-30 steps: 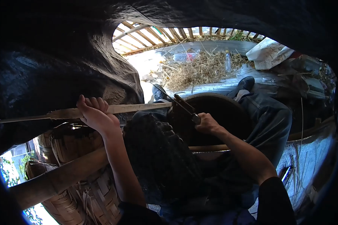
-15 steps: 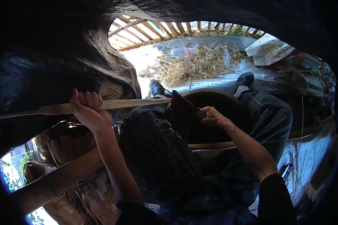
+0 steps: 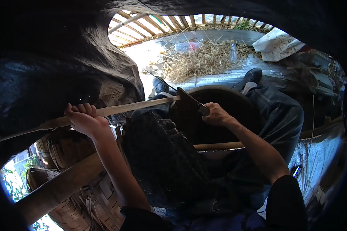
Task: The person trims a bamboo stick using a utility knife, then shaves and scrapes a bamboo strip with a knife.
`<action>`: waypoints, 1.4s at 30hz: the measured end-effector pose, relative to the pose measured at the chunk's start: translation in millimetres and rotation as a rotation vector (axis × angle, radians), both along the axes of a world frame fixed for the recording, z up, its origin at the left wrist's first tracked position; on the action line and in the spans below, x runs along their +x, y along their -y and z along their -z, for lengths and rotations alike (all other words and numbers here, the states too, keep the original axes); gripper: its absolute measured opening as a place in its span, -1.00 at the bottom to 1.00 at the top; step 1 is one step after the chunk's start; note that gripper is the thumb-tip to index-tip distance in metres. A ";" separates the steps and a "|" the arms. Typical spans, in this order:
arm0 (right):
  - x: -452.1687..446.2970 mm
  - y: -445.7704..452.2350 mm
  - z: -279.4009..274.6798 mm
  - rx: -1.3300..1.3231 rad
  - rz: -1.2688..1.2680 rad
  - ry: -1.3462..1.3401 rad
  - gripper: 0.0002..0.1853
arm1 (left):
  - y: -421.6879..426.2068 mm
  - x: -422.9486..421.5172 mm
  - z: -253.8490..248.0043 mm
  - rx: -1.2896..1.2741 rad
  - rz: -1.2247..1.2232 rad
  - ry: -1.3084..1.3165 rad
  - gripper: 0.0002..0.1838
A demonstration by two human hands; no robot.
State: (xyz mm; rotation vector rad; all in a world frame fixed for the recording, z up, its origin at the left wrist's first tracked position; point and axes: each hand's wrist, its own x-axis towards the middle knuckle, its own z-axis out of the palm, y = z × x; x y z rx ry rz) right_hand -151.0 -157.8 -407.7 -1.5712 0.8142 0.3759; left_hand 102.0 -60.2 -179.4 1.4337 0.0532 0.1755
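Observation:
In the head view, my left hand (image 3: 83, 116) is closed around a long pale bamboo strip (image 3: 129, 107), which runs past it to the left. My right hand (image 3: 216, 114) grips the handle of a dark, broad-bladed knife (image 3: 190, 97), tilted up toward the left. The strip's right end meets the knife near the blade's far end; whether they touch is hard to tell. From there a thin dark line (image 3: 158, 78) extends up and left, its kind unclear. Below the knife, between my legs, sits a round dark tub (image 3: 216, 89).
Woven bamboo baskets (image 3: 75, 204) and a thick bamboo pole (image 3: 61, 184) are at lower left. Dark plastic sheeting (image 3: 65, 57) hangs on the left and overhead. Ahead lie straw (image 3: 200, 63), a clear bottle (image 3: 233, 52) and a white sack (image 3: 277, 45).
My left hand has shifted slightly left and down with the bamboo strip, which now slopes more. The knife has turned, showing its blade more edge-on, and my right hand has moved slightly up and left.

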 end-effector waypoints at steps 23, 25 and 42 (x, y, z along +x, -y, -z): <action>-12.6 -17.5 11.3 0.055 0.016 -0.044 -0.86 | -20.1 2.9 4.9 -0.060 0.212 0.020 -0.55; -5.7 -2.7 -15.2 0.012 -0.004 -0.013 -0.80 | -19.4 -1.1 4.6 -0.089 0.335 0.051 -0.55; -8.6 -10.5 3.4 -0.147 0.064 0.298 -0.84 | -23.3 6.8 3.2 -0.149 0.419 0.004 -0.50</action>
